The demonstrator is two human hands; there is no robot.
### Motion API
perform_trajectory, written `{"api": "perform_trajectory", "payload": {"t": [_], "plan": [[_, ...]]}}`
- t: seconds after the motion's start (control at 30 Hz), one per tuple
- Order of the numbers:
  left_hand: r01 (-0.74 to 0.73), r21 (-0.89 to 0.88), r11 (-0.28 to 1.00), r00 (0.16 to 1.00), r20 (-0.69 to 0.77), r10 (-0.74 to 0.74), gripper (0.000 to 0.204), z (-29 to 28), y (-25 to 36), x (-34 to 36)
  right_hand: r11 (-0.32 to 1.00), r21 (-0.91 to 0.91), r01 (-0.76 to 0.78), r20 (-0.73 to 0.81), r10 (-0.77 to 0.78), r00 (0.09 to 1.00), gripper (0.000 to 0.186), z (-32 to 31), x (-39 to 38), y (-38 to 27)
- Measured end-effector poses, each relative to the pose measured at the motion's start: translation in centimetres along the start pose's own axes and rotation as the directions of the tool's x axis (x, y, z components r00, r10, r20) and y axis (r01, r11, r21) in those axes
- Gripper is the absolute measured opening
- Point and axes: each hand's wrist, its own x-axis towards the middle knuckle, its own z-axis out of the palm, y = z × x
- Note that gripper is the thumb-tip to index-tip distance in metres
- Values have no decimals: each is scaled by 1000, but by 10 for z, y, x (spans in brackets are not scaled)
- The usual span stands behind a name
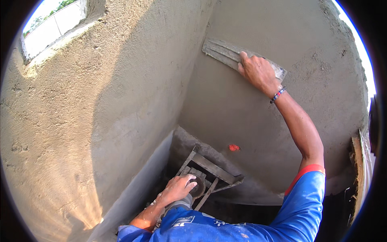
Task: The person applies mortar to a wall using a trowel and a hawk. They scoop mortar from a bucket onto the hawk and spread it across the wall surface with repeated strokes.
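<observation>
My right hand is closed round the handle of a long, mortar-smeared plastering float. The float lies against the damp grey plaster of the right wall, its far end close to the inner corner. Low in the middle, my left hand curls at the rim of a round, dark, bowl-like container, with thumb and fingers at its edge. What is inside the container is too dark to make out.
Below the hands stands a wooden frame with slats. The left wall is plastered, rough where sunlit, with a window opening at upper left. An orange-red spot marks the right wall. A splintered board stands at far right.
</observation>
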Motion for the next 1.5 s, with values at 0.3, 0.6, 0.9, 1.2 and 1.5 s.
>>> {"api": "perform_trajectory", "payload": {"t": [0.3,0.6,0.9,1.2,1.5], "plan": [[104,-36,994,994,-36,-105,35,-9,-8,-27,979,63,196,450,-203,870,31,183,-139,-104],[285,13,958,952,-119,-282,36,-14,-44,-62,782,564,-266,526,-92,845,39,95,-154,-62],[114,62,992,993,35,-117,38,-27,5,3,940,31,-339,-404,322,856,45,-186,11,135],[-33,39,999,998,58,31,37,-4,3,25,959,-101,-267,-92,258,962,29,-107,-16,90],[48,60,997,997,61,-52,36,-15,10,15,967,-17,-253,-58,251,966,32,-123,-66,90]]}}
